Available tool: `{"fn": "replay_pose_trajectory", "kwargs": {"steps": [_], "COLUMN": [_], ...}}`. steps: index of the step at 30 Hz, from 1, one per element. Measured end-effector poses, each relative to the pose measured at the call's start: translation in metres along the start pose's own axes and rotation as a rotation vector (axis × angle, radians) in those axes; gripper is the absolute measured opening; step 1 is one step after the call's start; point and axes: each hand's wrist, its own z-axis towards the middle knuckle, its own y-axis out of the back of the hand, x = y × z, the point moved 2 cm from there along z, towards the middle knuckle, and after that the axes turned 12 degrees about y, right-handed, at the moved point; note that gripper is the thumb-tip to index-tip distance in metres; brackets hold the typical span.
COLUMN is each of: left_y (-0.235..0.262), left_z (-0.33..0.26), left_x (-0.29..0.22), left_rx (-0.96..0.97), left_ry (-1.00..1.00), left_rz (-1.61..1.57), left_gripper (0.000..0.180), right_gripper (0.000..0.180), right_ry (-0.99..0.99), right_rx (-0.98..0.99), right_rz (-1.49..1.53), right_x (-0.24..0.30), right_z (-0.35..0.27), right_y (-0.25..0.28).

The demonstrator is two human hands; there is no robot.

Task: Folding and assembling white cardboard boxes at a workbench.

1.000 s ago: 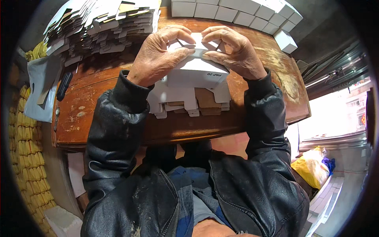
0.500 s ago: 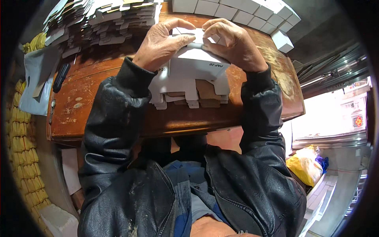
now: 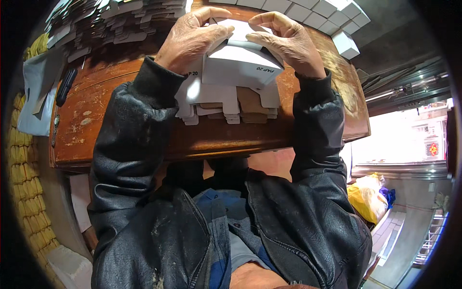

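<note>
A small white cardboard box (image 3: 238, 70) stands on a short stack of flat white cartons (image 3: 229, 101) near the middle of the table. Around its top left side curls my left hand (image 3: 190, 41), thumb on the upper panel and fingers at the far edge. My right hand (image 3: 292, 44) grips the top right side the same way, its thumb opposite the left one. Between the thumbs a white flap shows at the top of the box. The far side of the box is hidden.
The worn brown wooden table (image 3: 96, 118) bears a tall pile of flat cartons (image 3: 125, 24) at the back left. Finished white boxes (image 3: 320, 19) stand in rows at the back right. A black-handled tool (image 3: 66, 86) and a grey-white bag (image 3: 36, 96) lie at the left edge.
Both hands have opened slightly apart at the top of the box, and more of its white upper panel shows between them. The whole view has shifted a little.
</note>
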Motion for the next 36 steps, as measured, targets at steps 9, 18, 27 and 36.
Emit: {"fn": "replay_pose_trajectory", "kwargs": {"steps": [9,18,27,36], "left_y": [-0.003,-0.004,-0.002,0.002], "left_z": [-0.002,-0.003,0.0,0.003], "left_x": [-0.001,0.001,0.004,0.005], "left_rx": [0.037,0.078,0.069,0.058], "left_ry": [-0.002,0.031,0.04,0.034], "left_rz": [-0.018,-0.132,-0.124,-0.099], "left_gripper": [0.036,0.036,0.039,0.041], "right_gripper": [0.052,0.052,0.052,0.037], "right_ry": [-0.196,-0.187,-0.214,-0.331], "right_rx": [0.072,0.04,0.087,0.066], "right_rz": [0.125,0.073,-0.064,0.212], "right_x": [0.006,-0.004,0.006,0.005], "right_z": [-0.001,-0.001,0.003,0.004], "right_y": [-0.002,-0.006,-0.006,0.001]}}
